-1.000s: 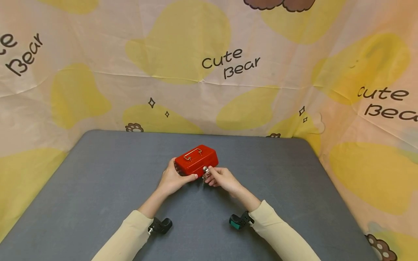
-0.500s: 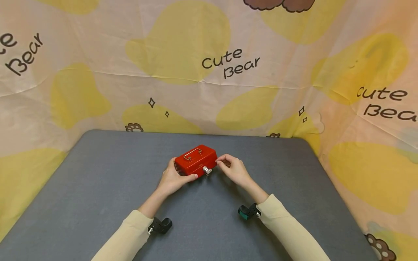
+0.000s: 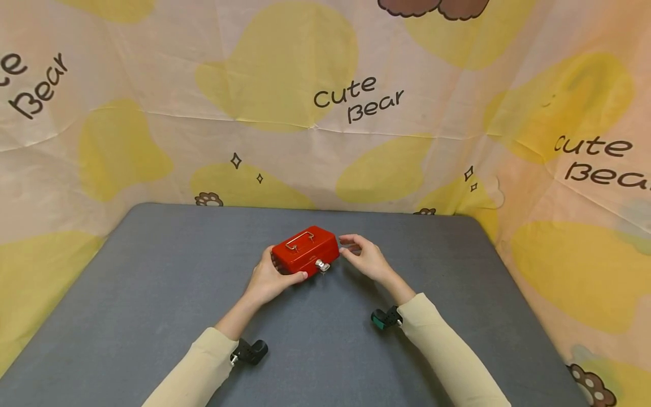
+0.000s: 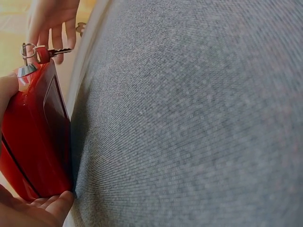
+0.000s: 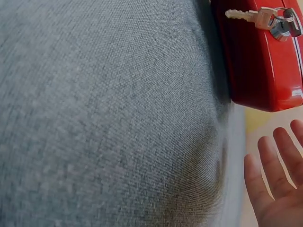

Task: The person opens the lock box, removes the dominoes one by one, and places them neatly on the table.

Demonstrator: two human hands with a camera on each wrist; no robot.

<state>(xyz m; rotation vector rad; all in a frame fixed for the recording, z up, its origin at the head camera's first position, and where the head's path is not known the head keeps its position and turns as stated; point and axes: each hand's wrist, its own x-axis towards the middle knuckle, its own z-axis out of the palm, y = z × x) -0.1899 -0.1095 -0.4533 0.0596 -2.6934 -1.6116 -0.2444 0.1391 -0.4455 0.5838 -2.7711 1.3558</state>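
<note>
A small red cash box (image 3: 310, 251) with a folding metal handle (image 3: 300, 241) on its lid stands slantwise on the grey table. My left hand (image 3: 267, 281) grips its left end, thumb on the front and fingers around the far side. A silver lock (image 5: 280, 30) sits on the box's front, a key in it. From the key's ring hangs a second key (image 5: 241, 15), seen clearly in the right wrist view. Beside the box's right end is my right hand (image 3: 370, 263), fingers spread and holding nothing. Its fingertips show just off the box in the right wrist view.
Around the box lies the grey tabletop (image 3: 178, 294), with rounded far corners. A patterned cloth (image 3: 285, 147) hangs behind the table and along its sides. Both wrists carry black cameras, the left wrist camera (image 3: 250, 351) and the right wrist camera (image 3: 386, 317).
My right hand let go of the keys at the lock, moved right and up to the box's right end, and spread its fingers. The left hand and box stayed in place.
</note>
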